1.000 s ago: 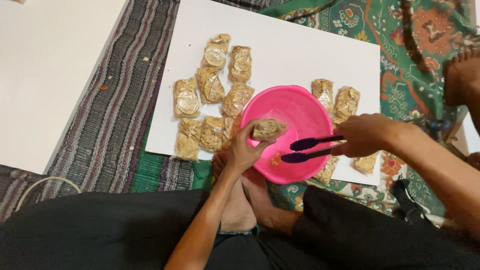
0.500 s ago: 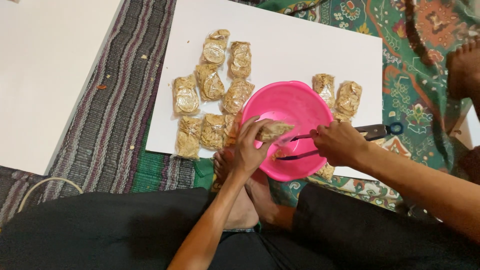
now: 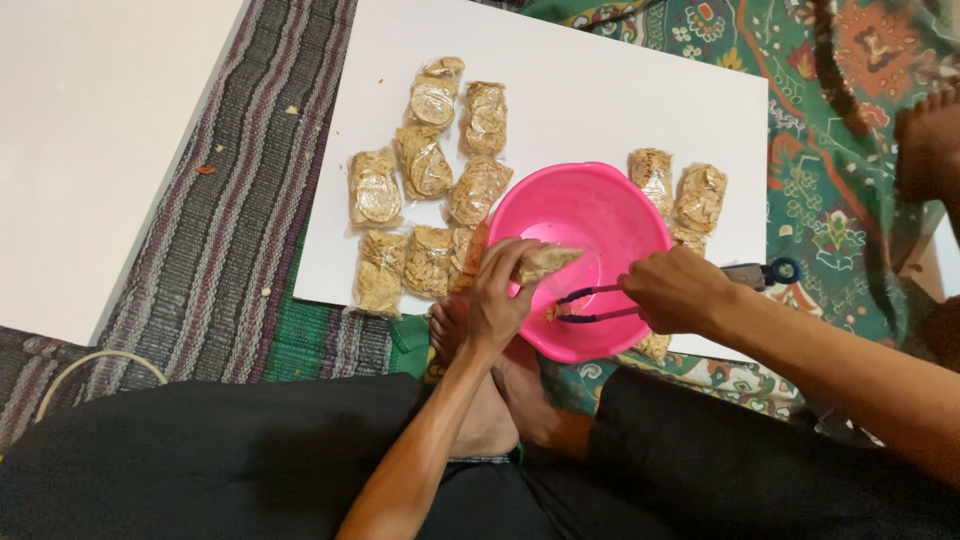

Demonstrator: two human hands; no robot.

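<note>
My left hand (image 3: 497,297) holds a small clear plastic bag of brown snack pieces (image 3: 545,262) over the near side of a pink bowl (image 3: 590,210). My right hand (image 3: 677,290) grips dark tongs (image 3: 590,304), their tips pointing left into the bowl close to the bag's mouth. The bowl sits on a white board (image 3: 600,90) in front of my crossed legs.
Several filled snack bags (image 3: 430,170) lie on the board left of the bowl, and a few more bags (image 3: 685,190) lie to its right. Blue-handled scissors (image 3: 765,272) rest behind my right hand. A striped mat (image 3: 240,200) and a green patterned cloth (image 3: 860,150) surround the board.
My right hand has moved the tongs left and lower into the bowl, towards the bag in my left hand. The scissors have come into view behind it.
</note>
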